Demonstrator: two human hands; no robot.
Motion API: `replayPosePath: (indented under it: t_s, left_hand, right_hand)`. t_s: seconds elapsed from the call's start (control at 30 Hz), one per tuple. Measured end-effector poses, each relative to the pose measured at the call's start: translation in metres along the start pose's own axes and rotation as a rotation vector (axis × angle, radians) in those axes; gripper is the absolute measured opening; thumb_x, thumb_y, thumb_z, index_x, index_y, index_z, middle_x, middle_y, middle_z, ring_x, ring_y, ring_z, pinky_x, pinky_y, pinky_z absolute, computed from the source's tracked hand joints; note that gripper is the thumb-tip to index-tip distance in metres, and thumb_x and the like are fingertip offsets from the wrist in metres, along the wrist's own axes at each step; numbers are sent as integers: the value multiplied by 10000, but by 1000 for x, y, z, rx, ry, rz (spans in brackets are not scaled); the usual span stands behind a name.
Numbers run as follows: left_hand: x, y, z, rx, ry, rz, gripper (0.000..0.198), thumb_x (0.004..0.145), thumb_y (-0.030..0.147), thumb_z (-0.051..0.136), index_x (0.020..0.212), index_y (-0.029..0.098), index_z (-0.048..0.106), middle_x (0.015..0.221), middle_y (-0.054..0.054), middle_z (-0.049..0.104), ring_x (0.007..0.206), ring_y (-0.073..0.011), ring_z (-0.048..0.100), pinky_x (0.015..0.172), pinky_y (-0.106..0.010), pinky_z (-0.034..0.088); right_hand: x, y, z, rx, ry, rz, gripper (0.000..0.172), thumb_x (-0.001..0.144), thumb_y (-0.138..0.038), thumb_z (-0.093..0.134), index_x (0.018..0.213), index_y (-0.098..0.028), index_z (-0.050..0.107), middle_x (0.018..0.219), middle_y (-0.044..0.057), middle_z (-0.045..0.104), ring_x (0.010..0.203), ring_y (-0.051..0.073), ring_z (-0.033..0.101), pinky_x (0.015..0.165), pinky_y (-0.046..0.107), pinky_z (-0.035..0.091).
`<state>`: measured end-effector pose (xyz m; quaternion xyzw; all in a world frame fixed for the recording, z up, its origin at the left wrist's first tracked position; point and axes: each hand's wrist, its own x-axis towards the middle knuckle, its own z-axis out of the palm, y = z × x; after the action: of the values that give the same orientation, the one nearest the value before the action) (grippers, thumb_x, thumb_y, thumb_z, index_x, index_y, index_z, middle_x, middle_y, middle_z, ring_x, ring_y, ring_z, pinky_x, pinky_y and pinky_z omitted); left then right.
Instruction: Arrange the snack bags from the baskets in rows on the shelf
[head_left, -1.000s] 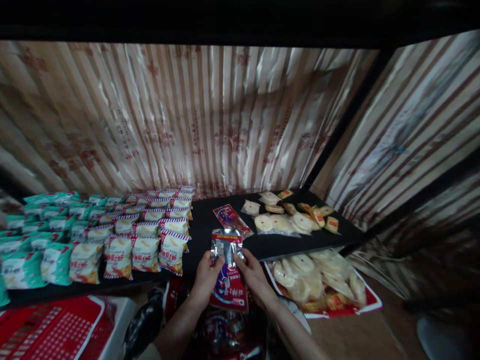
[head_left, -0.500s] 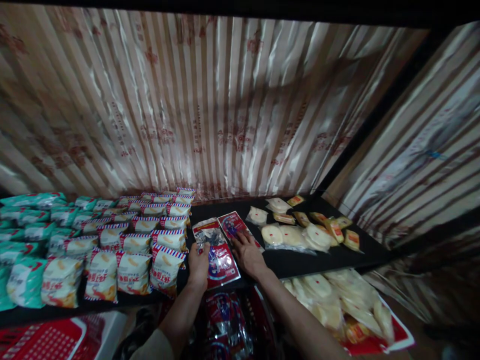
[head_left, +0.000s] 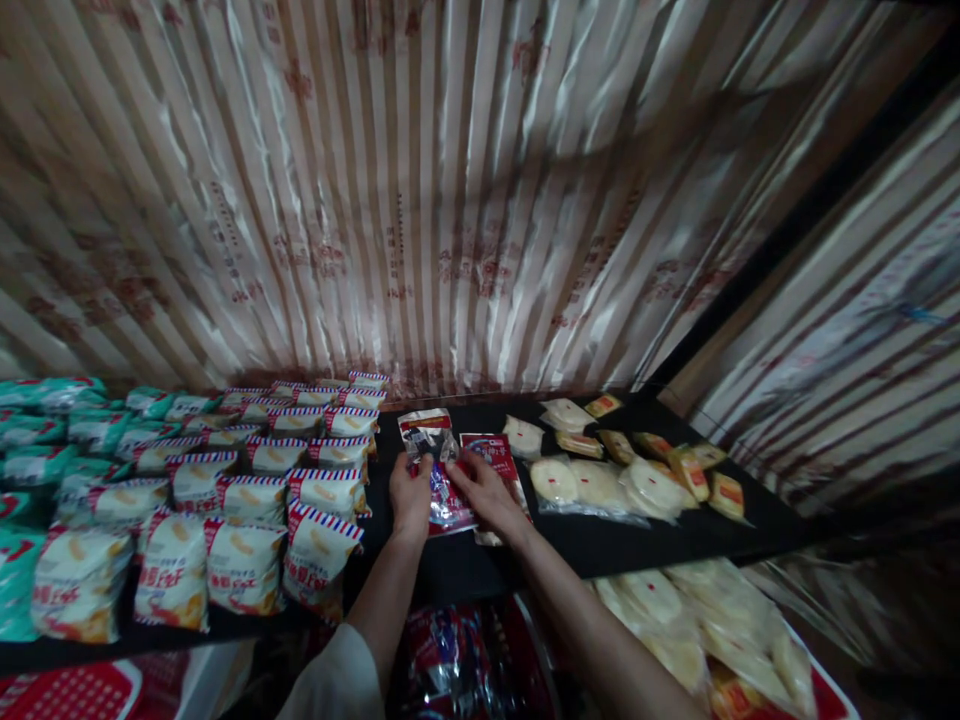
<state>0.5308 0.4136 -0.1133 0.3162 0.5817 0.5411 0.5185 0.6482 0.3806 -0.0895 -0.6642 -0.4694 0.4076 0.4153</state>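
Observation:
Two flat, shiny red packets with blue print lie side by side on the black shelf. My left hand is closed on the left edge of the left packet, its thumb on top. On that packet's other edge my right hand is closed too, thumb on the front and fingers between the two packets. Partly under the right hand lies the right packet. Silvery foil shows near the top of the left packet. Several more red packets are piled below the shelf's front edge.
Rows of white snack bags with striped tops stand on the left, teal bags beyond. Rightward lie clear packs of pale round discs and small yellow packets. Below are a red basket and more disc packs.
The left packet has slid back on the shelf and sits straighter. My right hand has shifted from lying on the right packet to the left packet's edge. The view has moved slightly.

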Motion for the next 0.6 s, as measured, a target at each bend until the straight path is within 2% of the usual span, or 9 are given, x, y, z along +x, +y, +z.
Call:
replayPosePath:
  t_s: [0.13, 0.23, 0.33, 0.4, 0.5, 0.6]
  left_hand:
    - [6, 2, 5, -12, 23, -15, 312, 697, 310, 720, 960, 168, 631, 777, -31, 687, 737, -164, 660, 715, -285, 518]
    - [2, 7, 6, -56, 28, -54, 420, 717, 214, 716, 1104, 162, 562, 830, -48, 693, 736, -149, 664, 698, -270, 525]
    - [-5, 12, 7, -168, 9, -163, 490, 728, 72, 675, 1177, 160, 500, 914, -65, 690, 728, -129, 667, 703, -270, 537]
    - [-8, 15, 8, -225, 5, -212, 484, 750, 45, 636, 1194, 160, 481, 950, -73, 686, 719, -127, 669, 702, -283, 547]
    - [-6, 16, 12, -252, 13, -163, 453, 769, 53, 614, 1190, 155, 485, 1011, -85, 681, 775, -135, 674, 741, -287, 547]
    - [4, 12, 16, -217, 22, -62, 459, 777, 107, 623, 1212, 158, 484, 1052, -86, 674, 868, -152, 670, 799, -287, 534]
  right_hand:
    - [18, -1, 18, 422, -16, 130, 337, 730, -356, 679, 1005, -176, 602, 830, 49, 727, 707, 212, 689, 699, 339, 550]
    - [26, 0, 24, 607, 36, 218, 218, 753, -269, 665, 930, -171, 585, 703, 26, 711, 618, 188, 681, 646, 312, 557]
    - [30, -2, 24, 667, 21, 292, 170, 775, -244, 653, 908, -163, 585, 643, 22, 697, 572, 179, 673, 589, 297, 555]
    - [30, -4, 21, 687, -14, 326, 177, 780, -260, 657, 908, -159, 586, 645, 27, 700, 550, 172, 667, 552, 288, 550]
    - [32, -6, 18, 723, -65, 338, 182, 767, -260, 672, 889, -156, 588, 665, 34, 708, 554, 165, 668, 554, 280, 550]
    - [39, -7, 17, 710, -53, 285, 253, 701, -223, 709, 917, -178, 585, 685, 8, 712, 586, 170, 675, 589, 289, 553]
